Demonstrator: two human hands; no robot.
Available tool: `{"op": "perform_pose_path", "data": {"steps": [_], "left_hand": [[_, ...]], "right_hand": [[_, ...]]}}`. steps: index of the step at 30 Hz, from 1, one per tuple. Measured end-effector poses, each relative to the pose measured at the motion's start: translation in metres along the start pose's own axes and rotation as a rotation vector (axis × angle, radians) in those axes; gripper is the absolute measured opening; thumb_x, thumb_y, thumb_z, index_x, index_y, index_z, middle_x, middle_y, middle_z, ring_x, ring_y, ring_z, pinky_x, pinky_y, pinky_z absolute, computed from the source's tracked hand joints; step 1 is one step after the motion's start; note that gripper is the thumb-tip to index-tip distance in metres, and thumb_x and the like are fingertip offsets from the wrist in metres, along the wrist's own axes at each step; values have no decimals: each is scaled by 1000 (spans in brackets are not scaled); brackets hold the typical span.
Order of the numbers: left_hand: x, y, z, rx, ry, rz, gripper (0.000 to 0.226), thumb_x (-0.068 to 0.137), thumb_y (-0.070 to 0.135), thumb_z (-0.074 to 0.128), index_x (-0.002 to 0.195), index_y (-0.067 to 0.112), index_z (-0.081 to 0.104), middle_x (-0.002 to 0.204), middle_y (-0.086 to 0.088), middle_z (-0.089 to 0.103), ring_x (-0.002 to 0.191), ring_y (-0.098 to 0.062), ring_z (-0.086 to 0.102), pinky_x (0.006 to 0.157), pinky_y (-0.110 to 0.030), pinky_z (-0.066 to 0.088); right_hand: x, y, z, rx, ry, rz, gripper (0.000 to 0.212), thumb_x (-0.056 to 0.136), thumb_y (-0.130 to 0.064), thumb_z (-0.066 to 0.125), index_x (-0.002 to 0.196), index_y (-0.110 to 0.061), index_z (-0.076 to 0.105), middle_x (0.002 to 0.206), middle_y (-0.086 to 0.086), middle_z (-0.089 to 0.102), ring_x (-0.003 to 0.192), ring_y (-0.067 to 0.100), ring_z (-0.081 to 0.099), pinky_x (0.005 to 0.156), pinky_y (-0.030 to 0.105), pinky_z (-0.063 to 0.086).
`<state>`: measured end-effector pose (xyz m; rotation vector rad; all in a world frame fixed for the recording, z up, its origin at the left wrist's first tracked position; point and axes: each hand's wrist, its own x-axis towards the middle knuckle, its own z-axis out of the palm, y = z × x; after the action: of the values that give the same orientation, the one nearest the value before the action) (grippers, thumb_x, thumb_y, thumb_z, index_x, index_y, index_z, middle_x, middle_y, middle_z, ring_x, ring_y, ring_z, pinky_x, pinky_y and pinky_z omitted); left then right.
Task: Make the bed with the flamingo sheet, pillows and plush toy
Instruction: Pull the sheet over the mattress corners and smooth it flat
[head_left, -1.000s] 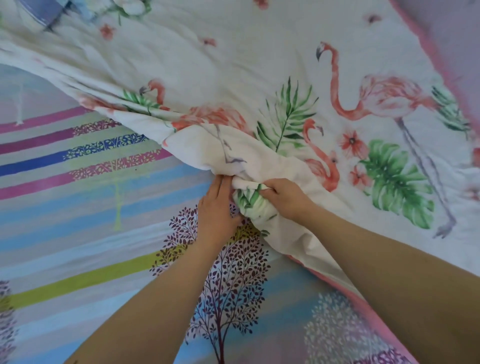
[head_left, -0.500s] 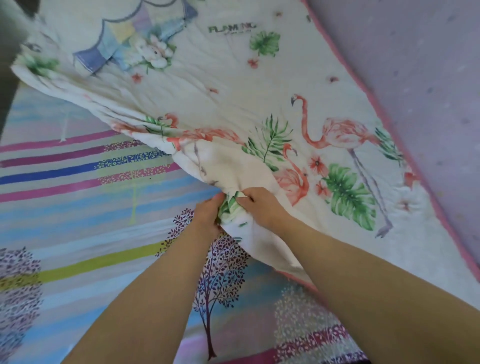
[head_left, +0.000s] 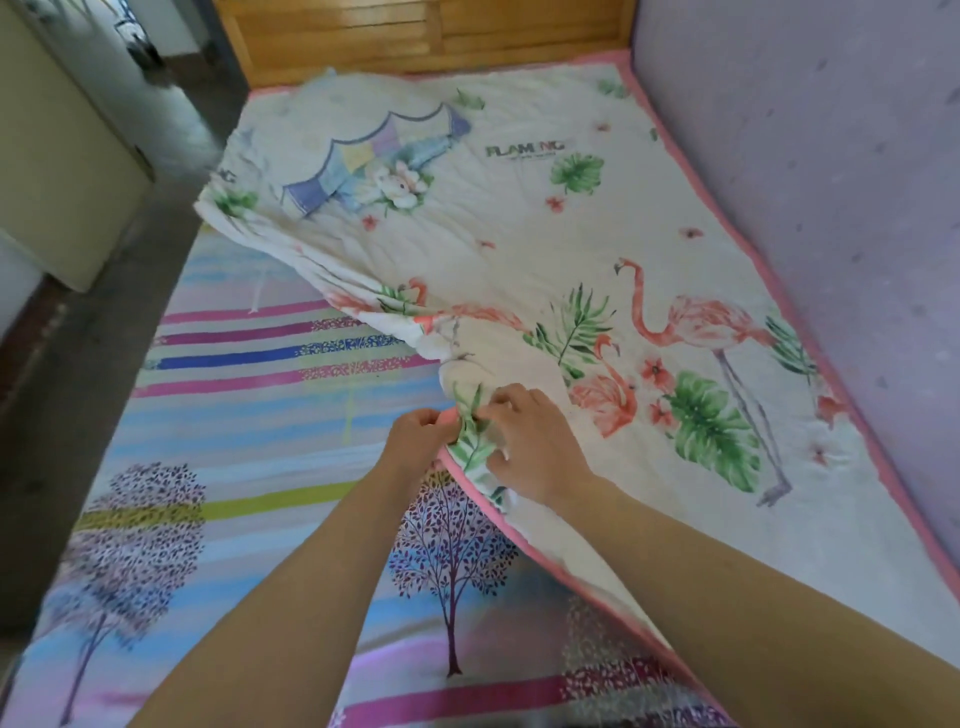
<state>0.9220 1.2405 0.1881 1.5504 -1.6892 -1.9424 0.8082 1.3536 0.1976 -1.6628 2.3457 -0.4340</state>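
The white flamingo sheet (head_left: 524, 218), printed with pink flamingos and green leaves and edged in pink, covers the right half of the bed. Its left side is folded back over itself in a bunched diagonal ridge. My left hand (head_left: 418, 434) and my right hand (head_left: 535, 447) both pinch the same folded corner of the sheet near the middle of the bed, close together. Under the sheet lies a striped mattress cover (head_left: 249, 457) with tree prints, bare on the left half. No pillows or plush toy are in view.
A wooden headboard (head_left: 426, 31) stands at the far end of the bed. A purple wall (head_left: 810, 171) runs along the right side. Dark floor (head_left: 78, 364) and a pale cabinet (head_left: 57, 171) lie to the left of the bed.
My head has lifted, so the whole bed, headboard and floor have come into view. Both hands have kept their hold on the sheet's corner and drawn it slightly toward me.
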Motion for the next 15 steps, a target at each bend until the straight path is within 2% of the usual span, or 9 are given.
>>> {"op": "perform_pose_path", "data": {"steps": [2, 3, 4, 5, 7, 9, 12, 13, 15], "left_hand": [[-14, 2, -4, -13, -37, 22, 11, 93, 15, 58, 85, 8, 60, 76, -9, 59, 68, -20, 53, 65, -28, 46], [-22, 3, -4, -18, -59, 26, 8, 92, 15, 58, 88, 8, 61, 78, -8, 61, 72, -20, 54, 69, -29, 47], [-25, 5, -3, -14, -90, 30, 7, 91, 14, 60, 91, 8, 62, 81, -6, 63, 75, -19, 56, 72, -30, 47], [-31, 7, -2, 13, -115, 46, 6, 90, 16, 62, 92, 10, 63, 85, -5, 64, 80, -18, 57, 77, -30, 46], [-40, 14, 2, 70, -159, 105, 13, 89, 23, 64, 90, 10, 64, 93, -4, 65, 88, -17, 57, 82, -32, 44], [-45, 20, 3, 85, -144, 159, 17, 91, 25, 62, 92, 9, 66, 99, -6, 65, 90, -17, 56, 82, -31, 45], [-47, 20, 3, 99, -65, 186, 16, 92, 6, 55, 86, 16, 66, 97, -6, 64, 90, -19, 55, 79, -32, 47], [-44, 17, 3, 161, -44, 217, 18, 91, 2, 54, 87, 16, 65, 96, -6, 63, 89, -20, 56, 77, -32, 49], [-42, 9, 4, 310, -14, 292, 22, 87, -3, 56, 101, 13, 61, 100, -7, 62, 84, -19, 58, 71, -32, 49]], "right_hand": [[-10, -15, 0, 84, -167, 7, 75, 72, -51, 65, 136, -18, 44, 122, 4, 51, 108, 26, 51, 92, 37, 45], [-14, -19, 1, 83, -213, 24, 90, 68, -60, 66, 141, -17, 35, 124, 5, 50, 110, 25, 52, 92, 38, 46], [-16, -19, 2, 83, -191, 42, 95, 68, -61, 67, 143, -16, 31, 124, 7, 52, 108, 25, 54, 90, 38, 48], [-19, -21, 1, 96, -111, 62, 87, 73, -55, 67, 142, -15, 33, 120, 7, 56, 104, 25, 57, 86, 38, 50], [-21, -22, -6, 167, 64, 116, 47, 88, -36, 61, 128, -15, 51, 106, 6, 65, 92, 24, 62, 79, 36, 52], [-20, -23, -18, 146, 73, 180, 23, 92, -21, 52, 113, -14, 59, 97, 6, 68, 86, 25, 64, 77, 37, 52], [-17, -17, -33, 154, 14, 278, 10, 90, -13, 46, 92, -12, 57, 83, 7, 60, 77, 26, 58, 64, 32, 44], [-17, -16, -36, 174, 1, 321, 10, 90, -11, 44, 89, -12, 55, 82, 6, 57, 77, 26, 56, 64, 31, 41], [-14, -19, -41, 193, -26, 365, 19, 89, -9, 42, 98, -11, 59, 92, 9, 62, 85, 28, 59, 72, 32, 47]]}}
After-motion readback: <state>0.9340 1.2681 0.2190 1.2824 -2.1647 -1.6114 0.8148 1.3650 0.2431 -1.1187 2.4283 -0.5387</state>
